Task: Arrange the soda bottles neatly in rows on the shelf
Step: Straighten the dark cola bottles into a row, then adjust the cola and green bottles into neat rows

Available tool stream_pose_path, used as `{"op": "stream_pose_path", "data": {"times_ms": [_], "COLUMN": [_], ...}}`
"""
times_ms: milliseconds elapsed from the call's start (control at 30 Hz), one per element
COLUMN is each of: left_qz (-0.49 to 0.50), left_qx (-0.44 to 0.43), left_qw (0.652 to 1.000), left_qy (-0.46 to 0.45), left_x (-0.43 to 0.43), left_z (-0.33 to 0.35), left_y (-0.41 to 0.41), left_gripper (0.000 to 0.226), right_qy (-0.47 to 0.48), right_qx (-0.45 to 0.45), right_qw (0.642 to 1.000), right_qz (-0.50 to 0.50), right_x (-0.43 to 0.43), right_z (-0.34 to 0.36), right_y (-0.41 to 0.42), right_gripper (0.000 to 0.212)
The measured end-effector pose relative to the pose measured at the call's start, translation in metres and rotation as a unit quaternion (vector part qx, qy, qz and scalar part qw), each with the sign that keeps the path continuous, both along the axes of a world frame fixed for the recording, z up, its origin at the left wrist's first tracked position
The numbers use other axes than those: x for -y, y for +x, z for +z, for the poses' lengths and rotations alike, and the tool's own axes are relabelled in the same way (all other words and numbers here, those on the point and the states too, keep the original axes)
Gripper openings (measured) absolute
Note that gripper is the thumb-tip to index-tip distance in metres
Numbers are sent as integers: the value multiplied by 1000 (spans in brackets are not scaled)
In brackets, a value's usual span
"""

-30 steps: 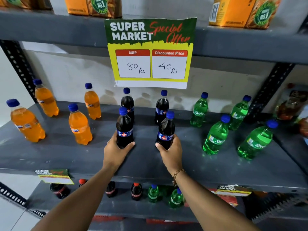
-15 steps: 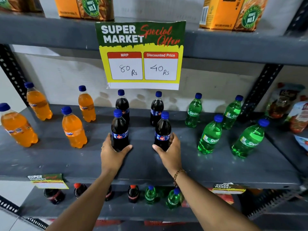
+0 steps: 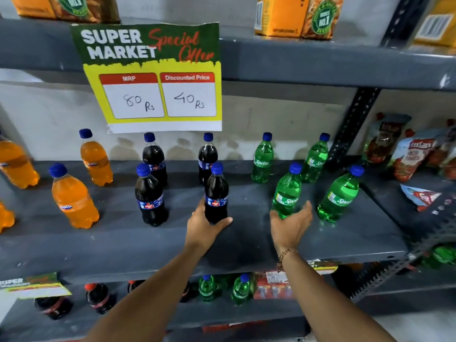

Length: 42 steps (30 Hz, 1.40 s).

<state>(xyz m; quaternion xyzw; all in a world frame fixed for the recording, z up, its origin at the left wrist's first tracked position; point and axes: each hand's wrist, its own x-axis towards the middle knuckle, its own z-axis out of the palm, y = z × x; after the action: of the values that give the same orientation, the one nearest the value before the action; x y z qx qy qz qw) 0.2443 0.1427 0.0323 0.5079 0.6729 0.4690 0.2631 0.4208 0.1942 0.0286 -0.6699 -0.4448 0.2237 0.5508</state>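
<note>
- Left hand (image 3: 206,224): arm stretched forward, fingers curled round the base of a dark cola bottle (image 3: 216,193), thumb lying along its right side.
- Right hand (image 3: 291,224): arm stretched forward, palm turned inward, fingers spread and empty; a beaded bracelet (image 3: 286,255) circles the wrist.

On the middle shelf (image 3: 246,243) stand four dark cola bottles: two at the back (image 3: 154,159) (image 3: 207,156) and two in front (image 3: 149,196) (image 3: 216,193). Four green Sprite bottles stand to their right: two at the back (image 3: 262,159) (image 3: 315,159) and two in front (image 3: 286,193) (image 3: 339,196). Four orange soda bottles show on the left (image 3: 96,159) (image 3: 72,198) (image 3: 16,164) (image 3: 5,218), two of them cut by the frame edge. Two hands reach in, left hand (image 3: 204,225) and right hand (image 3: 291,225). One price sign (image 3: 153,77) hangs above. The lower shelf (image 3: 222,314) holds two small green bottles (image 3: 206,288) (image 3: 240,290) and at least three dark red-capped ones (image 3: 98,297), partly hidden.
</note>
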Motion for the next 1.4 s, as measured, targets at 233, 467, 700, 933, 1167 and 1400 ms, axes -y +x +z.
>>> {"op": "stream_pose_path", "data": {"times_ms": [233,467,700,933,1167,1400], "left_qz": [49,49,17,55,204,359], "left_qx": [-23,-24,-9,-9,23,-49], "left_qw": [998,998,1000,991,964,907], "left_qy": [21,18,11,122,168,213], "left_x": [-2,-1,10,46,91,121], "left_z": [-3,-3,-7,-1,7,10], "left_y": [2,2,1,-23,-125,-268], "left_gripper": [54,52,75,22,18,22], "right_qy": [20,20,28,133,167,66], "right_qx": [27,36,23,148,207,87], "right_qw": [999,999,999,976,900,928], "right_qz": [29,32,13,84,345,356], "right_x": [3,5,22,72,113,116], "right_z": [3,4,-1,-18,-11,5], "right_y": [5,5,0,-57,-191,-329], "right_gripper": [59,62,74,25,17,57]}}
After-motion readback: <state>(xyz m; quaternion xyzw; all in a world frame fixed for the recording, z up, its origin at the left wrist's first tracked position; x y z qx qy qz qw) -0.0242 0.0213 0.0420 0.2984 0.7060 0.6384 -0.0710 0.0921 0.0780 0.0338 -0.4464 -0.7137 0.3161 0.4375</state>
